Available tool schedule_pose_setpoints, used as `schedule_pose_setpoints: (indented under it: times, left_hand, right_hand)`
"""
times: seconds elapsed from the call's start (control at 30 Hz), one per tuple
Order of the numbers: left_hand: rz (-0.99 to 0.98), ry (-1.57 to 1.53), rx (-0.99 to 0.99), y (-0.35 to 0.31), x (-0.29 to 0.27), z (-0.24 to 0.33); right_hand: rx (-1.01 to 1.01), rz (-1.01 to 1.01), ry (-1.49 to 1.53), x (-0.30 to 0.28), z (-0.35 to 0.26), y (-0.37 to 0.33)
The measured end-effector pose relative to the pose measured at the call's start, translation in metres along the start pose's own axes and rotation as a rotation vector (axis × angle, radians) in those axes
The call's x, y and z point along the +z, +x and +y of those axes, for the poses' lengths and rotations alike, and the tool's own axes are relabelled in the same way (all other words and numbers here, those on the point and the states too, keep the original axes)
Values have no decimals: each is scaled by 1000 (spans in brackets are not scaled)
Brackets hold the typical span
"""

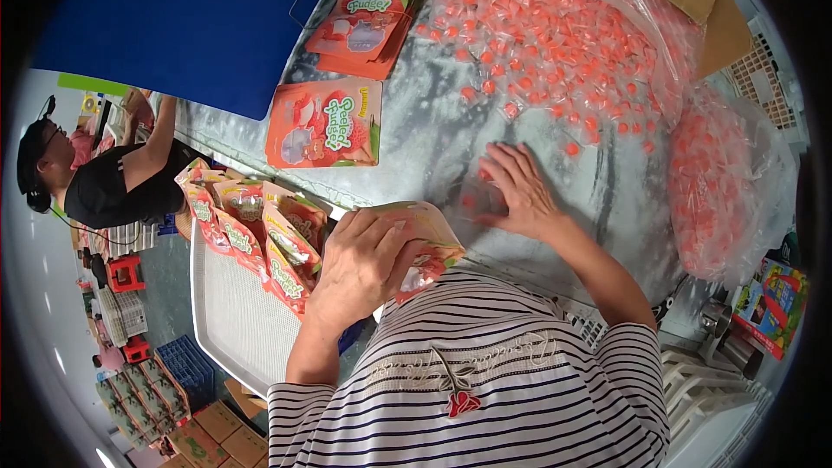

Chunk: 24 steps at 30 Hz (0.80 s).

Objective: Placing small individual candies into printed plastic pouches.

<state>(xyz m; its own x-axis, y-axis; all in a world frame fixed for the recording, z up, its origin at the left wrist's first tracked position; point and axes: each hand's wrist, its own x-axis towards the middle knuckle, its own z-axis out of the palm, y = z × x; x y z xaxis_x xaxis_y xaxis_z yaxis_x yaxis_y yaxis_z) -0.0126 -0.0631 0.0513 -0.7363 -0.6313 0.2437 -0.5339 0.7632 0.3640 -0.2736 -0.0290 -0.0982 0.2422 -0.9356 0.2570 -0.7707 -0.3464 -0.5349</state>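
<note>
My left hand [360,264] is closed on the upper edge of a pink and red candy pouch [433,238], tilted up at the table's near edge. My right hand [523,195] lies low over the grey tabletop beside the pouch, its fingers stretched out. A few clear-wrapped red candies [472,199] sit by its thumb and fingertips, partly hidden. Beyond it spreads a large heap of the same wrapped candies [563,43], spilling from a clear plastic bag. Several plump pouches [251,238] stand in a white tray [217,303] left of my left hand.
Flat pouches lie in a stack [360,30] and a nearer pile [325,121]. A blue panel [173,17] covers the far left. At right are another candy bag [715,182] and a cardboard box [724,30]. A co-worker in black [121,182] works at left.
</note>
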Motion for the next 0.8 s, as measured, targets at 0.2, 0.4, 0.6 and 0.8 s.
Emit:
schedule_pose_setpoints:
  times: [0.2, 0.4, 0.6, 0.8]
  left_hand:
    - [17, -8, -7, -1, 6, 3]
    - [-4, 4, 12, 2, 0, 10]
    - [85, -20, 53, 18, -16, 13]
    - [76, -20, 171, 43, -2, 15]
  right_hand:
    - [20, 43, -74, 9, -13, 9]
    - [-121, 179, -94, 27, -9, 5]
    - [-5, 179, -147, 16, 9, -19]
    - [771, 395, 1112, -55, -28, 31]
